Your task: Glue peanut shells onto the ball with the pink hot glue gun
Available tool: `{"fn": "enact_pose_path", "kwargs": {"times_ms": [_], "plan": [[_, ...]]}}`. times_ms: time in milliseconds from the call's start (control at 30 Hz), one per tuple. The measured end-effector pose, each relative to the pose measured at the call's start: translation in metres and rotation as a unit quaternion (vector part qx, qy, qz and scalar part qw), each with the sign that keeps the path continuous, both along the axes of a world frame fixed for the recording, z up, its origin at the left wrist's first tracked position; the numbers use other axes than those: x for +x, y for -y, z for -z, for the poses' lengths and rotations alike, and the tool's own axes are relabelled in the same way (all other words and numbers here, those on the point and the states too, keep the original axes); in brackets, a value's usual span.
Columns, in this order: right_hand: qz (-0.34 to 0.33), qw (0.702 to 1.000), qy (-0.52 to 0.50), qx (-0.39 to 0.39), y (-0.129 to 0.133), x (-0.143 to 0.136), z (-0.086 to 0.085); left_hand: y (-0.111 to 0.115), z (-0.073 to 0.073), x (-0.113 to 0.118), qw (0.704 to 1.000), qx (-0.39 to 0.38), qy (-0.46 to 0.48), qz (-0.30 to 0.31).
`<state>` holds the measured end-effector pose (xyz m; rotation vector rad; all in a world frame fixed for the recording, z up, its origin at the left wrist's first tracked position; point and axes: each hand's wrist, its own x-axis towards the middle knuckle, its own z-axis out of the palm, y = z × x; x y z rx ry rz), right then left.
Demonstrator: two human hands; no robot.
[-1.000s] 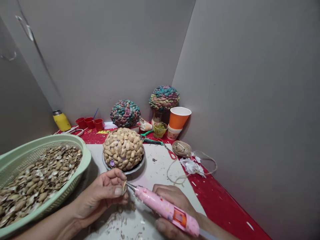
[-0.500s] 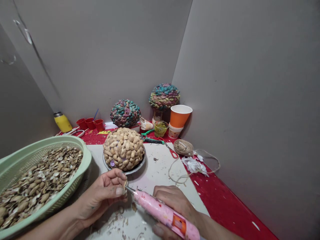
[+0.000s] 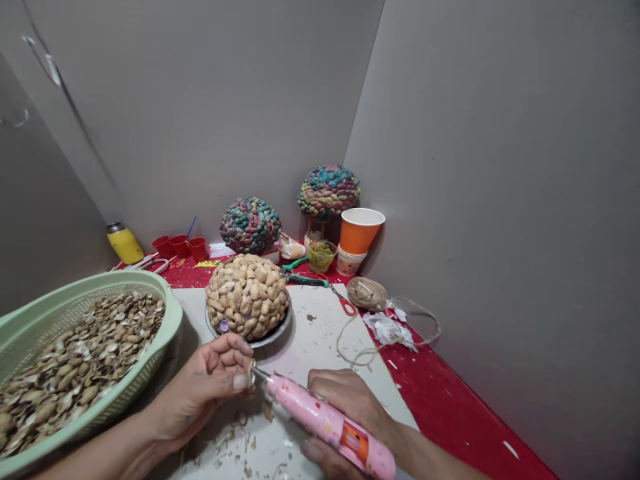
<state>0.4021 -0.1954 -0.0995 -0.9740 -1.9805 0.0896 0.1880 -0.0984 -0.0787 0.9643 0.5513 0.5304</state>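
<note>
I see a table with a red top, partly covered by a pale sheet. On the sheet I have a metal dish and loose shell scraps. A green basket stands at left. Along the back I make out a yellow bottle, three red cups, a small bowl and stacked paper cups. Red-handled scissors and a twine ball lie by the sheet's far right corner, with crumpled white scraps nearer me.
</note>
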Motion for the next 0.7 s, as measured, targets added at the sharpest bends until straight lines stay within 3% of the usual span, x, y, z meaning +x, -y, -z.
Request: {"fn": "enact_pose_path", "kwargs": {"times_ms": [700], "plan": [[0.016,1.0,0.022,-0.012,0.004,-0.003,-0.01,0.0,0.001,0.0,1.0,0.029,0.005,-0.011]]}}
